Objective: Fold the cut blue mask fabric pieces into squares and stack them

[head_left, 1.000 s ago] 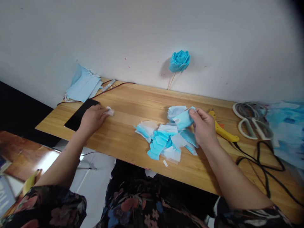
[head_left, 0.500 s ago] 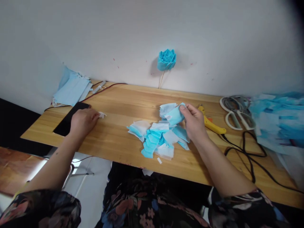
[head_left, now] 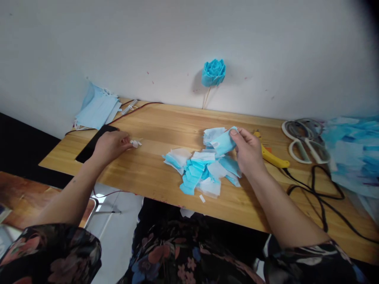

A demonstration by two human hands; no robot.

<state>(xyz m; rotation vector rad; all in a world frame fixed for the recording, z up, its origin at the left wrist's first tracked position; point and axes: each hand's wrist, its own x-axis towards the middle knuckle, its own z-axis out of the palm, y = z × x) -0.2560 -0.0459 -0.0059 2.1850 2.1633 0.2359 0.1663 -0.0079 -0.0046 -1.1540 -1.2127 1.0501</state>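
My right hand (head_left: 248,152) pinches a light-blue piece of mask fabric (head_left: 223,142) between thumb and fingers, raised a little over the table. A small pale strip shows on that piece. Beneath and beside it lies a loose pile of blue and white fabric pieces (head_left: 195,171). Over at the left, my left hand (head_left: 111,146) rests by the dark phone (head_left: 89,148), partly covering it. Its fingers are drawn together at a few small white scraps (head_left: 136,143); whether one is between the fingertips I cannot tell.
A blue fabric rose (head_left: 213,73) on a thin stem stands against the wall. Face masks (head_left: 97,112) are stacked back left. To the right lie a yellow glue gun (head_left: 275,158) with black cord, white-handled scissors (head_left: 309,150) and a bag of blue pieces (head_left: 353,154).
The view has shifted, so everything sits slightly further right. My left fingertips have come closer around the white scraps. My right hand keeps its hold on the blue fabric piece.
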